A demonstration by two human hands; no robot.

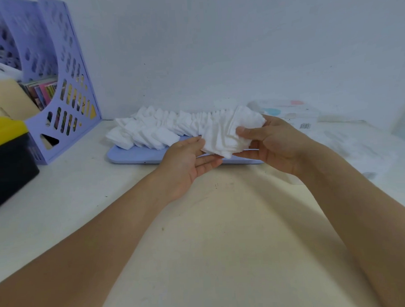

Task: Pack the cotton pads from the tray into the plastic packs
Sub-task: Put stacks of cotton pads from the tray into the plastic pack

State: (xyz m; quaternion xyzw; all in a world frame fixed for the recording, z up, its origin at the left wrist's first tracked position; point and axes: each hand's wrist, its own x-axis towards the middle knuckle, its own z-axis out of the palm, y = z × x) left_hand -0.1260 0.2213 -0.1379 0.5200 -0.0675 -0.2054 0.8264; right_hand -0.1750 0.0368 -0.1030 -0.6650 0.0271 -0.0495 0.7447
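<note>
- Nearest me, both forearms reach out over the pale surface point(200, 234), which carries a few small dark specks.
- My left hand point(185, 163) lies palm up with its fingers straight and relaxed, gripping nothing; the fingertips just touch the lower edge of a fanned stack of cotton pads point(228, 133).
- My right hand point(273, 143) holds that stack – thumb on the front face, fingers curled round behind it – lifted above the near edge of the tray.
- The lavender tray point(136, 156) sits flat just beyond the hands, and the rest of the pads point(154, 130) lie on it in a long overlapping row, leaning like fallen dominoes and spreading into a looser heap at the left end.
- To the right, past my right hand, clear plastic packs point(288, 112) with pink and blue dots and a barcode label lie on the surface; what they hold I cannot tell, since that area is blurred.
- Far left stands a lilac perforated file rack point(62, 101) holding books and papers, with a black and yellow box point(6, 157) beside it – contents hidden.
- Behind everything is a plain white wall point(215, 48).
</note>
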